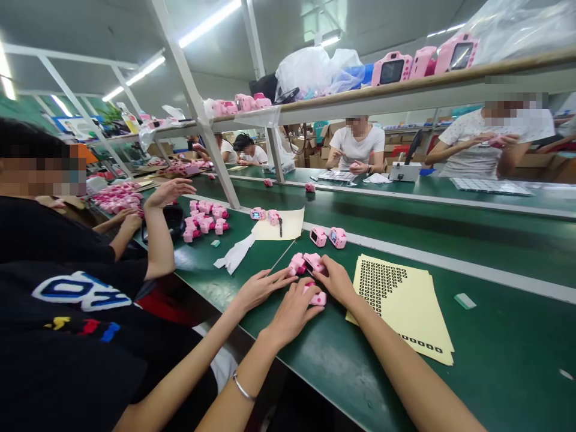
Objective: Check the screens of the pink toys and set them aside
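Note:
My left hand [288,313], with a bangle on its wrist, has its fingers curled over a pink toy camera [318,299] near the table's front edge. Just beyond it, my right hand [336,279] grips another pink toy camera [312,261] between thumb and fingers. A third pink camera [297,264] sits directly left of that one. A co-worker's hand [265,287] reaches in from the left, its fingertips at this third camera. Fingers partly cover all of these cameras.
Yellow sheets of black square stickers [418,294] lie right of my right arm. Two pink cameras [337,237] stand behind my hands. Further left are a white cloth [236,253], a yellow sheet [292,223] and a cluster of pink cameras [204,219]. A metal post [211,138] supports the overhead shelf.

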{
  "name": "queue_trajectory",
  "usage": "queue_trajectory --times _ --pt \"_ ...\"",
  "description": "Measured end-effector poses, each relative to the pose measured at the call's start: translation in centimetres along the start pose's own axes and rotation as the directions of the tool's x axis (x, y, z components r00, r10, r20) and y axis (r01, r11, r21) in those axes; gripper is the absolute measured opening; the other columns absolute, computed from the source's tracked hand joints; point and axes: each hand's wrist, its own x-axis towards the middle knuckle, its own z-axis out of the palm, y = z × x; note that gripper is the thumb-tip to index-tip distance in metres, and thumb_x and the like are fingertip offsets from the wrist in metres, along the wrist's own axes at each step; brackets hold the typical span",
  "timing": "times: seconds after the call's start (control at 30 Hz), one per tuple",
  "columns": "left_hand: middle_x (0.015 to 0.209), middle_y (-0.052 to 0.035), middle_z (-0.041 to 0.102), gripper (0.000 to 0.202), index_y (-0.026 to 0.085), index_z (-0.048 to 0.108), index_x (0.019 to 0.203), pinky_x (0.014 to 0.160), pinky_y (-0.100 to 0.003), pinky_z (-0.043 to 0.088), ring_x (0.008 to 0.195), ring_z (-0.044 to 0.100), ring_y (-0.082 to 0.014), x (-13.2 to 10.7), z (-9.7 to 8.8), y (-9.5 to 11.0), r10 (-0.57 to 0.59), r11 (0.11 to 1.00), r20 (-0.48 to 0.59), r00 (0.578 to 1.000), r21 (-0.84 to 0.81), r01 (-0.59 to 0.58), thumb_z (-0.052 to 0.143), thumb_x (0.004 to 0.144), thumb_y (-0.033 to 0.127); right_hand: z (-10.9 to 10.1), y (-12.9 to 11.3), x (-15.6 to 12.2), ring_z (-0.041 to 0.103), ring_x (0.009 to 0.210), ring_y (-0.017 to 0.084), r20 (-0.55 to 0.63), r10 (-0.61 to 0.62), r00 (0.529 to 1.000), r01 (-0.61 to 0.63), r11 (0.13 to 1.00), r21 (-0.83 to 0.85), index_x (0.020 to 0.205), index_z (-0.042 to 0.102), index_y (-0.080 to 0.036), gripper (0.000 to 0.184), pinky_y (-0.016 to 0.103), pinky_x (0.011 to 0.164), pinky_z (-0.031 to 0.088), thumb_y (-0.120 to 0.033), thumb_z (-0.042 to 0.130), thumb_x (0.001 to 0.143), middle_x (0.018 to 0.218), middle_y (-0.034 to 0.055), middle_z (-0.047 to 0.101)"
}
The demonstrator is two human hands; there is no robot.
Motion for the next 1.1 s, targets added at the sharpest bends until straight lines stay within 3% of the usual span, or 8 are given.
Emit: queue_trajectory --times 0.13,0.3,0.4,0.53,0.77,0.93,1.1 --pt "0.132 -0.0051 0.049 0.034 0.038 0.057 0.123 0.104 -0.042 0.046 0.112 0.053 -0.0225 0.2 -0.1 0.0 0.025 1.0 0.02 0.999 -0.011 -0.025 0.05 0.09 0.041 -2.7 0.0 -1.7 0.056 0.067 0.013 0.016 0.099 0.995 -0.1 0.984 0.148 0.092 0.051 -0.018 0.026 0.024 0.063 0.042 -0.043 0.051 0.087 0.082 0.001 0.061" --pt "0.132 -0.0081 0.047 0.034 0.027 0.058 0.121 0.106 -0.04 0.042 0.119 0.048 -0.0216 1.1 -0.1 -0.1 0.093 0.993 0.067 0.993 -0.082 -0.087 0.049 0.092 0.042 -8.3 -0.3 -7.1 0.06 0.066 0.013 0.032 0.251 0.967 -0.25 0.925 0.288 0.094 0.048 -0.02 0.036 0.021 0.049 0.042 -0.054 0.054 0.085 0.083 0.0019 0.061" --pt "0.122 -0.0058 0.051 0.035 0.024 0.059 0.116 0.104 -0.031 0.039 0.112 0.052 -0.0159 1.3 0.2 0.9 0.075 0.966 0.044 0.996 -0.252 -0.061 0.048 0.092 0.047 -11.3 0.2 -11.0 0.058 0.065 0.012 0.005 0.33 0.944 -0.304 0.864 0.401 0.093 0.048 -0.019 0.042 0.02 0.05 0.045 -0.056 0.062 0.08 0.079 0.0009 0.057" --pt "0.102 -0.0019 0.053 0.034 0.019 0.06 0.101 0.092 -0.023 0.038 0.096 0.052 -0.0112 1.5 1.3 3.7 0.014 0.862 0.001 1.0 -0.507 -0.012 0.053 0.089 0.049 -13.7 1.3 -15.3 0.053 0.065 0.01 -0.098 0.363 0.927 -0.289 0.854 0.432 0.091 0.054 -0.017 0.043 0.022 0.057 0.046 -0.056 0.067 0.078 0.077 0.0012 0.056" --pt "0.088 0.0013 0.048 0.034 0.015 0.059 0.089 0.076 -0.018 0.034 0.081 0.046 -0.0077 2.0 2.9 7.4 -0.042 0.684 0.172 0.984 -0.713 0.154 0.062 0.082 0.048 -15.2 2.1 -17.8 0.051 0.062 0.012 -0.121 0.381 0.917 -0.305 0.862 0.404 0.093 0.056 -0.017 0.042 0.024 0.056 0.042 -0.055 0.066 0.079 0.073 0.0015 0.056" --pt "0.081 0.0019 0.048 0.035 0.014 0.056 0.085 0.072 -0.018 0.032 0.077 0.042 -0.0076 2.2 3.2 7.9 -0.048 0.663 0.254 0.966 -0.715 0.221 0.061 0.081 0.048 -14.5 1.9 -17.5 0.046 0.059 0.009 -0.135 0.364 0.921 -0.27 0.851 0.451 0.092 0.054 -0.017 0.041 0.022 0.055 0.037 -0.054 0.066 0.079 0.075 0.0007 0.055" --pt "0.078 0.0021 0.052 0.037 0.013 0.053 0.084 0.067 -0.018 0.033 0.072 0.045 -0.0074 2.3 3.1 7.9 -0.037 0.58 0.36 0.932 -0.752 0.313 0.062 0.078 0.049 -14.2 2.3 -17.5 0.047 0.062 0.009 -0.1 0.349 0.932 -0.264 0.842 0.471 0.093 0.053 -0.017 0.038 0.021 0.055 0.038 -0.051 0.066 0.08 0.08 0.0016 0.057"
